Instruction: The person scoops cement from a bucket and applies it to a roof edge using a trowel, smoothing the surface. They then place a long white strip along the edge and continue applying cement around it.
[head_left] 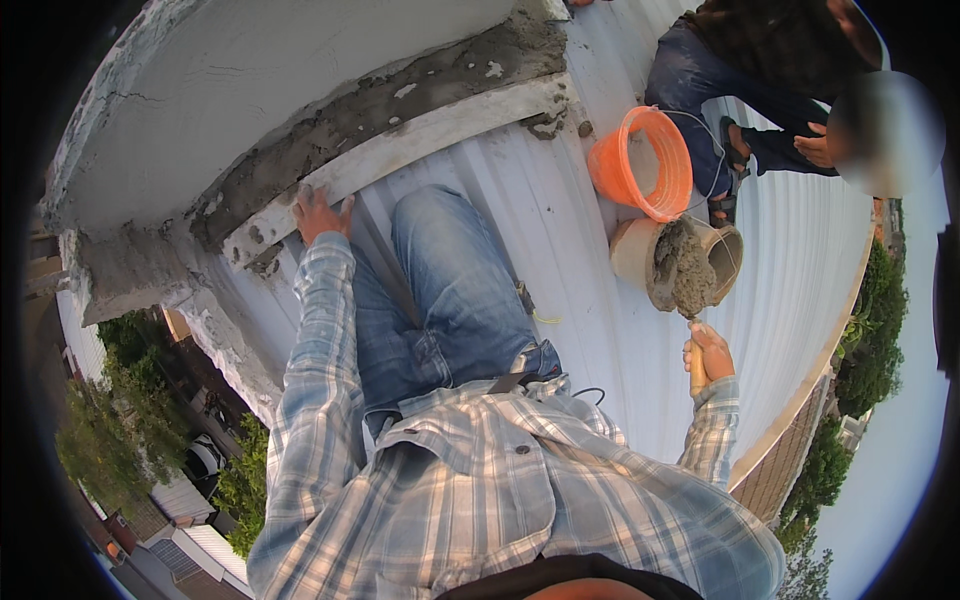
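My right hand (710, 352) is closed around the wooden handle of a trowel (696, 374). A heap of wet grey mortar (690, 275) covers its blade, over a tan bucket (632, 250) that lies tilted on the roof; the blade itself is hidden. On the left, my left hand (322, 215) rests with fingers spread on the near end of a long pale board (400, 145). This board runs along the foot of a plastered wall (270, 90), beside a band of rough dark mortar (345, 120).
An orange bucket (612, 172) with a wire handle leans by the tan one. Another person (690, 75) in dark trousers and sandals sits beyond it. I am on ribbed white metal roofing (580, 330); its edge curves down at right, with trees and lower roofs below.
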